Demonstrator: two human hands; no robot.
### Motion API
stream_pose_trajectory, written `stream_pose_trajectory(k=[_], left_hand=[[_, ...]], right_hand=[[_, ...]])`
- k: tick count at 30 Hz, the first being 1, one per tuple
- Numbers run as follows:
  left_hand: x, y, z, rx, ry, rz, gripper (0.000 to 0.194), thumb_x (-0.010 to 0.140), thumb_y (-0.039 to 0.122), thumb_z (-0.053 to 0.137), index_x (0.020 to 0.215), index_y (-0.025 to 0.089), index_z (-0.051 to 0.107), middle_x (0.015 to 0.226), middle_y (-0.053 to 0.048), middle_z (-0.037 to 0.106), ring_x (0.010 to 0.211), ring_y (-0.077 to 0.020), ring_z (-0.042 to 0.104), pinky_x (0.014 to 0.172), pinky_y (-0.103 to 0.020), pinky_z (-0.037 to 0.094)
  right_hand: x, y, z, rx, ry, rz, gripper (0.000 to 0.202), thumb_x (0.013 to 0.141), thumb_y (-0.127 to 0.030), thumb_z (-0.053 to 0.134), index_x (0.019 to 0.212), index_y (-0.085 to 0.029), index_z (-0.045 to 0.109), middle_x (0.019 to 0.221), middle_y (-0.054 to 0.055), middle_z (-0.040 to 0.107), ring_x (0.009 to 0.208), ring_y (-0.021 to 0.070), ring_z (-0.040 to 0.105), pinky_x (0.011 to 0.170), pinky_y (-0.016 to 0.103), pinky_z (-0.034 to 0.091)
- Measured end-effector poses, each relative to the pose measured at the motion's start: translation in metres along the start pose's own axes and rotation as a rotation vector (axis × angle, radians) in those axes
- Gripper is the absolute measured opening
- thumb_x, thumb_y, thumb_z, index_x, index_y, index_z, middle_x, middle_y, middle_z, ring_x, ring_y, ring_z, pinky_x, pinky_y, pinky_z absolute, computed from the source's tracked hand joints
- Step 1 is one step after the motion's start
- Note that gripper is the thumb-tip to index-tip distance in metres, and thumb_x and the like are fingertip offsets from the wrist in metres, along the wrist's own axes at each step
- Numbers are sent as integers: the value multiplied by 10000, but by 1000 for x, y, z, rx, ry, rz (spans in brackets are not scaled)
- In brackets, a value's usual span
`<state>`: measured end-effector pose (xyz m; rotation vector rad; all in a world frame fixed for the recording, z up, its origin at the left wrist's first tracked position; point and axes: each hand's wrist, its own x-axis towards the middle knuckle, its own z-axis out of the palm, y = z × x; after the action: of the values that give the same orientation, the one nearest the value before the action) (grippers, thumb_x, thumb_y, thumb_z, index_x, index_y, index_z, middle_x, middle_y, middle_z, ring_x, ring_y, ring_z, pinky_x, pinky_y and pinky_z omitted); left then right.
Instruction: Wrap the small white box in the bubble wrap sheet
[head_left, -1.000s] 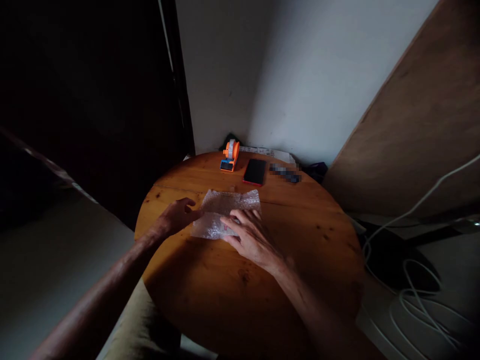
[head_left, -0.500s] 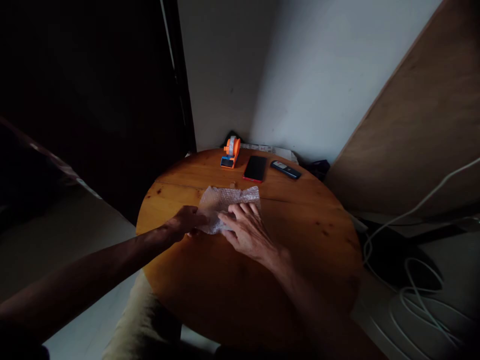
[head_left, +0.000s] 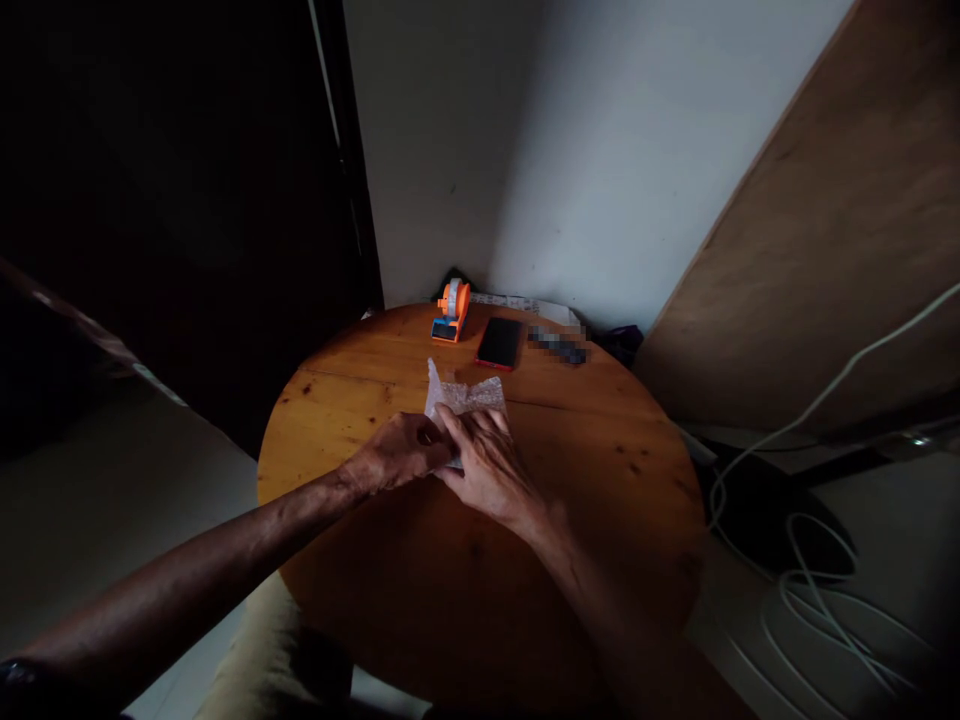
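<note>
A small sheet of clear bubble wrap (head_left: 476, 396) lies on the round wooden table, its left side folded over and one corner standing up. My left hand (head_left: 405, 450) is closed on the folded left edge, fingers curled. Over the near part of the wrap rests my right hand (head_left: 486, 462), its fingers bent and pressed onto the sheet, the thumb close to my left fingertips. Both hands hide the lower part of the wrap, and I cannot see whether anything lies inside the fold.
At the table's (head_left: 600, 480) far side stand an orange tape dispenser (head_left: 452, 308), a dark phone with a red edge (head_left: 499, 344) and a blurred dark object (head_left: 559, 345). A wall rises behind. White cable (head_left: 806, 590) lies coiled on the floor at right.
My left hand has moved right, folding the wrap's left side inward toward my right hand. The sheet now looks narrower, with a corner raised. The view has shifted slightly.
</note>
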<state>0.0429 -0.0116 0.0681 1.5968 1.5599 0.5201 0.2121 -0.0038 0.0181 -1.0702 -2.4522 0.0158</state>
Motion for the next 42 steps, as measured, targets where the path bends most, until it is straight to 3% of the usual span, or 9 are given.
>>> stream_pose_trajectory(k=[5,10,14,18,22,25,32,37,42], left_hand=[[-5,-11,-6,123,-132,247,303,756,182,525,946,152,759,811,-29,692,712,-154,605,621,-250,419],[3,-33,17,349,233,622,229,875,208,543,947,173,757,1037,-107,685,950,-242,630,843,-369,501],[11,-47,33,327,329,771,149,906,201,557,939,168,698,1144,-119,676,1027,-247,632,885,-382,532],[14,-56,40,262,372,811,148,924,200,536,1024,161,638,1067,-109,680,977,-231,632,879,-379,543],[15,-59,42,284,389,837,204,942,200,521,1109,161,632,1104,-111,672,1007,-232,617,905,-382,536],[15,-59,41,296,397,880,203,950,194,517,1099,147,648,1109,-117,671,1011,-233,607,919,-383,530],[15,-57,40,369,429,889,198,937,222,555,1060,149,692,1094,-100,707,1023,-268,556,918,-439,500],[15,-57,39,426,405,855,207,923,222,572,1063,169,715,1134,-93,709,1022,-273,533,918,-441,494],[17,-57,39,422,390,834,211,904,217,583,1055,184,728,1129,-91,706,1018,-269,534,931,-443,494]], right_hand=[[0,4,3,35,7,-4,714,836,-215,699,1477,-128,397,1148,154,701,1081,319,585,969,471,404],[-1,9,1,143,-27,29,734,836,-231,695,1492,-131,381,1270,169,667,1148,318,594,1009,498,416],[-7,18,-16,267,-81,14,743,788,-165,666,1484,-158,407,1397,152,604,1259,306,560,1084,504,412],[-10,39,-35,468,-75,129,663,800,-169,611,1446,-196,467,1402,130,606,1272,268,581,1075,466,462],[-11,66,-38,500,-2,566,483,852,-307,634,1311,-165,591,1161,141,709,978,245,697,864,410,559],[-15,74,-38,435,-68,730,463,861,-404,665,1243,-143,637,1025,142,735,891,251,707,783,376,549],[-28,52,-17,453,-62,826,710,809,-441,691,1404,-98,511,751,57,686,694,222,657,582,308,472],[-25,34,2,576,162,838,650,742,-263,627,1369,-127,519,650,-21,631,606,167,590,588,286,450],[-17,20,-7,716,336,835,638,714,-349,641,1310,-145,539,640,-56,585,566,129,509,553,260,412]])
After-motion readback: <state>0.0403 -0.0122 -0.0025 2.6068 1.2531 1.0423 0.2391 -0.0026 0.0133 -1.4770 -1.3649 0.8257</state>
